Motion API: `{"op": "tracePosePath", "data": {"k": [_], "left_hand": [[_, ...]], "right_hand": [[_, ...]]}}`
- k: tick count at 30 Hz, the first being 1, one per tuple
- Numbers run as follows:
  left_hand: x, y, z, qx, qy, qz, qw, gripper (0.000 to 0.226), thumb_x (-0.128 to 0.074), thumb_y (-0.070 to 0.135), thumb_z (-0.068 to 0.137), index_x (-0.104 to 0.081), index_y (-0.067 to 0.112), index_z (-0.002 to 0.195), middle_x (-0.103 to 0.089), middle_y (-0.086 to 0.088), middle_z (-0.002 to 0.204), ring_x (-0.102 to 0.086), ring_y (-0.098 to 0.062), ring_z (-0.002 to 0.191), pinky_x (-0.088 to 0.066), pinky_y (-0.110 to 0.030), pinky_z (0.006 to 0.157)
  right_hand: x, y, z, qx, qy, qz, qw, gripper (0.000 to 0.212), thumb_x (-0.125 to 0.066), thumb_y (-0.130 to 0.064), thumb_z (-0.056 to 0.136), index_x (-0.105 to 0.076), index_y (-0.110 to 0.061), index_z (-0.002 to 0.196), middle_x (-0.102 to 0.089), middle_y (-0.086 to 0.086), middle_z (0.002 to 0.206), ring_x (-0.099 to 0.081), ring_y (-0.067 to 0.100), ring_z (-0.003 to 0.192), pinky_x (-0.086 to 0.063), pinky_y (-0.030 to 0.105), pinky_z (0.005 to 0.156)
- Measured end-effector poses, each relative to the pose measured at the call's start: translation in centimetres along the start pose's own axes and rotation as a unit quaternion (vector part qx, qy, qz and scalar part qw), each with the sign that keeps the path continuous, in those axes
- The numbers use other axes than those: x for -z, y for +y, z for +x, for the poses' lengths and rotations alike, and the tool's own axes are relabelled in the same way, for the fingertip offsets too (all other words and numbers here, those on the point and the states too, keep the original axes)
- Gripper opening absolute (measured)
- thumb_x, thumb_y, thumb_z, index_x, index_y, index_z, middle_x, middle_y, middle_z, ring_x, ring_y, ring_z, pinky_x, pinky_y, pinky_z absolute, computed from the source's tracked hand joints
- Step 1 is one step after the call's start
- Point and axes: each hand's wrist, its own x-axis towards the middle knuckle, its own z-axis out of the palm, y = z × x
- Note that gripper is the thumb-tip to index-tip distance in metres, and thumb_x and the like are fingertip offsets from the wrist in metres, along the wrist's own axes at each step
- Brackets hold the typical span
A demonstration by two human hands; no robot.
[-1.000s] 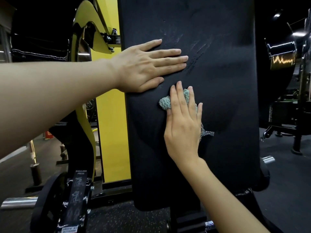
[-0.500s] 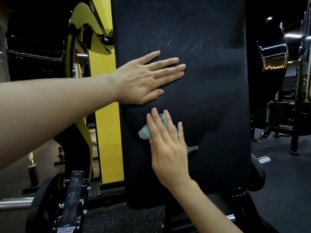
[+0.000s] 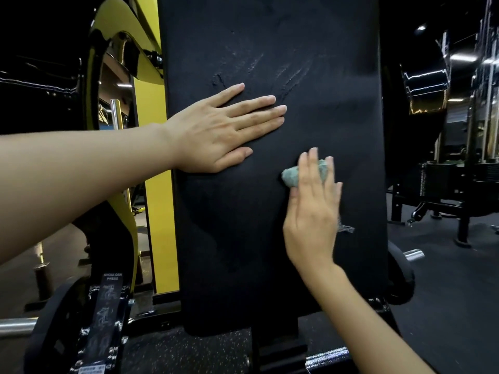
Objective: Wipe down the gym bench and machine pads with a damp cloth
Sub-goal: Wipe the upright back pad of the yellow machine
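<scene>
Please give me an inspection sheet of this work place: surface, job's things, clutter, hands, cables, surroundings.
Surface: black pad, upright, with shiny streaks above the hands.
Job's things: green cloth, bunched, pressed against the pad.
Clutter: nothing seen.
Hands: left hand lies flat on the pad, fingers straight; right hand presses the cloth with straight fingers.
Cables: nothing seen.
Surroundings: yellow frame left of the pad; shoulder press label at lower left; another machine at right; dark floor.
</scene>
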Motion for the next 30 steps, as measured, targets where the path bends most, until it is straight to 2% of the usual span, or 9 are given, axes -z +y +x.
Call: {"op": "tracePosePath", "data": {"k": [6, 10, 16, 22, 27, 30], "left_hand": [[0.1, 0.3, 0.2, 0.007, 0.0, 0.002, 1.0, 0.063, -0.017, 0.042, 0.102, -0.011, 0.016, 0.16, -0.011, -0.002, 0.166, -0.006, -0.02, 0.154, -0.005, -0.048, 0.124], [0.0, 0.5, 0.3, 0.01, -0.001, 0.002, 1.0, 0.063, -0.018, 0.042, 0.102, -0.012, 0.016, 0.16, -0.01, -0.002, 0.167, -0.006, -0.021, 0.154, -0.006, -0.049, 0.124], [-0.2, 1.0, 0.5, 0.012, 0.009, 0.01, 1.0, 0.064, -0.019, 0.041, 0.102, -0.013, 0.014, 0.159, -0.011, -0.003, 0.167, -0.007, -0.021, 0.154, -0.007, -0.049, 0.124], [-0.2, 1.6, 1.0, 0.009, 0.015, 0.004, 1.0, 0.064, -0.021, 0.04, 0.102, -0.017, 0.012, 0.159, -0.013, -0.005, 0.166, -0.01, -0.021, 0.154, -0.009, -0.049, 0.123], [-0.4, 2.2, 1.4, 0.007, 0.017, 0.003, 1.0, 0.064, -0.021, 0.04, 0.102, -0.016, 0.012, 0.159, -0.012, -0.004, 0.166, -0.009, -0.021, 0.154, -0.009, -0.05, 0.123], [-0.5, 2.4, 1.6, 0.005, 0.018, 0.003, 1.0, 0.064, -0.021, 0.04, 0.102, -0.016, 0.012, 0.159, -0.013, -0.004, 0.166, -0.009, -0.022, 0.154, -0.009, -0.05, 0.123]], "right_hand": [[-0.6, -1.9, -2.6, 0.111, -0.033, -0.001, 0.993, 0.049, -0.033, -0.02, 0.104, -0.036, -0.012, 0.152, -0.028, 0.0, 0.161, -0.015, 0.023, 0.152, -0.014, 0.044, 0.121], [0.1, -0.3, -1.7, 0.137, -0.048, 0.004, 0.989, 0.05, -0.032, -0.019, 0.104, -0.033, -0.015, 0.153, -0.025, -0.003, 0.162, -0.013, 0.02, 0.152, -0.012, 0.044, 0.122], [1.4, 4.2, 0.8, 0.074, -0.025, -0.001, 0.997, 0.051, -0.03, -0.021, 0.103, -0.032, -0.015, 0.154, -0.026, -0.001, 0.162, -0.014, 0.021, 0.152, -0.007, 0.04, 0.122], [2.6, 8.2, 2.6, 0.023, -0.007, -0.007, 1.0, 0.053, -0.026, -0.024, 0.103, -0.028, -0.014, 0.155, -0.023, 0.0, 0.163, -0.011, 0.023, 0.153, -0.011, 0.048, 0.122], [1.8, 6.8, 2.3, -0.04, 0.029, 0.006, 0.999, 0.055, -0.025, -0.025, 0.101, -0.028, -0.012, 0.155, -0.024, 0.003, 0.163, -0.011, 0.027, 0.152, -0.01, 0.046, 0.121], [1.3, 4.7, 1.2, -0.02, 0.026, 0.003, 0.999, 0.054, -0.028, -0.023, 0.101, -0.03, -0.011, 0.154, -0.026, 0.004, 0.162, -0.014, 0.029, 0.152, -0.011, 0.046, 0.12]]}}
